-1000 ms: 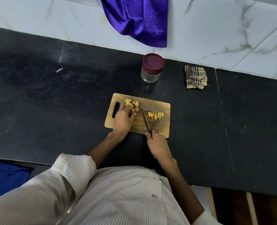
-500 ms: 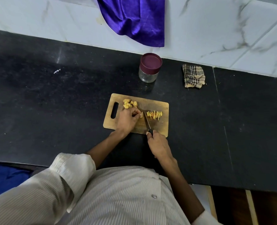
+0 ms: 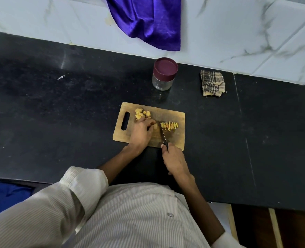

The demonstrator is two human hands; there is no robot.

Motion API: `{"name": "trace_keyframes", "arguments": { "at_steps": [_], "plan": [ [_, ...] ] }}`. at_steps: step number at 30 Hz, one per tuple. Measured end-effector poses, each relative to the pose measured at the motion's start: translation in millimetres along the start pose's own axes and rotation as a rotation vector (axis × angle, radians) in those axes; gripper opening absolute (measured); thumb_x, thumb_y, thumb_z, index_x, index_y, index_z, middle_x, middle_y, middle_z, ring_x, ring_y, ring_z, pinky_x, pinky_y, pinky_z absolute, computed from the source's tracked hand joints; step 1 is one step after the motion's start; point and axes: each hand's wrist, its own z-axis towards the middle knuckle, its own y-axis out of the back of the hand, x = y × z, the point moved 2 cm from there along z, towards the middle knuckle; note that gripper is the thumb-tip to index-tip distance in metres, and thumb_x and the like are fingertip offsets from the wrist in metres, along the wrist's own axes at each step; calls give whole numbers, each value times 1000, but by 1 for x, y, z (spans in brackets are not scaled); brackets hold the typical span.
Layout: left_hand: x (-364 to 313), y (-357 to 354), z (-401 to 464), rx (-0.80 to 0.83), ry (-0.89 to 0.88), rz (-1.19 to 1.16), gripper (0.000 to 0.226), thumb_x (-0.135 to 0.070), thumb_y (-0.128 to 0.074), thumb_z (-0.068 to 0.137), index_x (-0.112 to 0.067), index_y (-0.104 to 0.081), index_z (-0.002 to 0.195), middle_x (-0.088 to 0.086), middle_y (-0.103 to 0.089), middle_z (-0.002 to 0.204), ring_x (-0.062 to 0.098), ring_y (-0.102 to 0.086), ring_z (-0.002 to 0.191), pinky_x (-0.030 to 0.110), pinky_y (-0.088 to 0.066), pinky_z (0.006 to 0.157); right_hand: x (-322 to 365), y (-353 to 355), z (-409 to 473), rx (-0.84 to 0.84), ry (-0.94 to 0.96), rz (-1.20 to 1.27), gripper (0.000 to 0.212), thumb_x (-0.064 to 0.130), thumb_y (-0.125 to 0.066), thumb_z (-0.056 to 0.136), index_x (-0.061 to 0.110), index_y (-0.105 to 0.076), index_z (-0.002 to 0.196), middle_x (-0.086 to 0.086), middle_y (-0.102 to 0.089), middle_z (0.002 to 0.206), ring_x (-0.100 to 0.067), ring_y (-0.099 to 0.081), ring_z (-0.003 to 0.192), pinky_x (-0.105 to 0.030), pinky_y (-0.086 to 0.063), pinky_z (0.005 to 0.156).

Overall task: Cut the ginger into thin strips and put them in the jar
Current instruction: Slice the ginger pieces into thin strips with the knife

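A wooden cutting board (image 3: 176, 140) lies on the black counter. Near its back left sit several ginger chunks (image 3: 142, 114). A small pile of thin ginger strips (image 3: 170, 125) lies to the right of the knife blade (image 3: 162, 131). My left hand (image 3: 141, 133) pinches a ginger piece (image 3: 155, 126) against the board, right beside the blade. My right hand (image 3: 174, 161) grips the knife's black handle at the board's near edge. A glass jar (image 3: 163, 74) with a maroon lid on stands behind the board.
A folded checked cloth (image 3: 212, 83) lies to the right of the jar. A purple cloth (image 3: 148, 20) hangs down the marble wall behind. The black counter (image 3: 58, 113) runs wide to the left and right of the board.
My left hand left the chunk pile with one ginger piece and brought it to the right, up against the blade. My right hand with the knife has barely moved.
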Motion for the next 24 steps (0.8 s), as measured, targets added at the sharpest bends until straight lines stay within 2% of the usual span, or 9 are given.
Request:
{"name": "trace_keyframes", "arguments": {
  "at_steps": [2, 3, 6, 12, 17, 24],
  "plan": [
    [1, 0, -2, 3, -6, 12, 24, -10, -59, 92, -11, -68, 114, 3, -59, 115, 7, -51, 98, 9, -32, 85, 1, -1, -1, 3, 3, 16, 29, 39, -37, 105, 16, -54, 107, -12, -66, 97, -31, -67, 88, -53, -58, 75],
    [1, 0, -3, 6, -10, 19, 25, -9, -59, 92, -10, -68, 115, 4, -60, 116, 10, -54, 99, 9, -33, 85, 2, -2, -1, 5, 7, 18, 29, 39, -37, 105, 16, -54, 107, -13, -67, 96, -32, -68, 87, -53, -59, 75],
    [1, -2, -3, 21, -26, 53, 24, -8, -59, 91, -7, -69, 114, 10, -61, 111, 21, -59, 99, 22, -43, 88, 5, -6, 0, 9, 29, 1, 29, 38, -36, 105, 15, -52, 104, -14, -66, 95, -33, -68, 85, -54, -58, 72],
    [-2, -3, -4, 21, -40, 93, 22, -7, -57, 92, -4, -70, 110, 13, -61, 108, 25, -60, 96, 38, -50, 86, 9, -12, 2, 16, 25, -43, 28, 37, -35, 106, 14, -49, 98, -16, -65, 97, -36, -67, 87, -56, -57, 74],
    [-2, -4, -4, 36, -36, 103, 23, -9, -58, 92, -6, -70, 111, 11, -60, 109, 24, -61, 94, 38, -52, 84, 10, -16, 3, 17, 9, -58, 32, 36, -35, 106, 9, -51, 102, -18, -65, 97, -39, -67, 87, -57, -57, 74],
    [-2, -3, -4, 56, -34, 120, 23, -10, -58, 93, -7, -69, 112, 11, -58, 108, 23, -61, 91, 38, -53, 80, 12, -15, 3, 10, 19, -94, 32, 33, -35, 106, 6, -51, 111, -15, -63, 100, -34, -67, 88, -53, -57, 76]
  ]
}}
